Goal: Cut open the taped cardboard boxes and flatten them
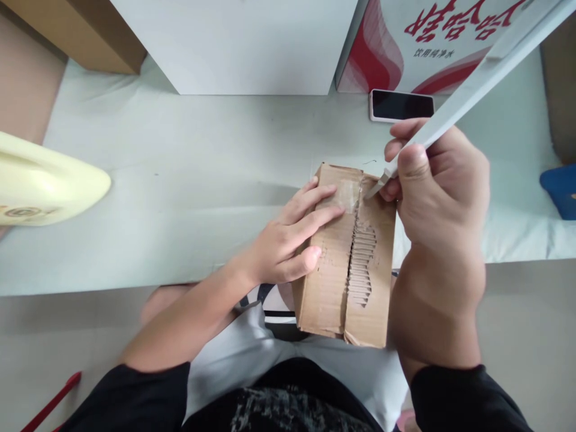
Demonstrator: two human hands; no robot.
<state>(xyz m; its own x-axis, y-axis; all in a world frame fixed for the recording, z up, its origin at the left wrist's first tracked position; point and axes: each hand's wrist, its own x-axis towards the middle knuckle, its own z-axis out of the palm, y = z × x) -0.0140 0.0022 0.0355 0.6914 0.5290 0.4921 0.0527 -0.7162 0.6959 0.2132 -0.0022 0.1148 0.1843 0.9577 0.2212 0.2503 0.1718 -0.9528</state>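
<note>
A small brown cardboard box (330,288) lies at the table's front edge, its near end jutting out over my lap. A seam runs along its top face, with torn, ridged cardboard beside it and clear tape (347,195) across the far end. My left hand (294,234) rests on the box's left part, fingers spread and not wrapped round it. In my right hand (432,174) is a long white utility knife (468,90), pinched near its front. The knife's tip touches the top of the box just right of the seam, near the far end.
A phone (402,106) lies beyond my right hand, against a red-and-white printed carton (423,57). A big white box (252,48) stands at the back. At left are a pale yellow object (49,180) and a brown carton (99,36). Something blue (560,189) sits at far right.
</note>
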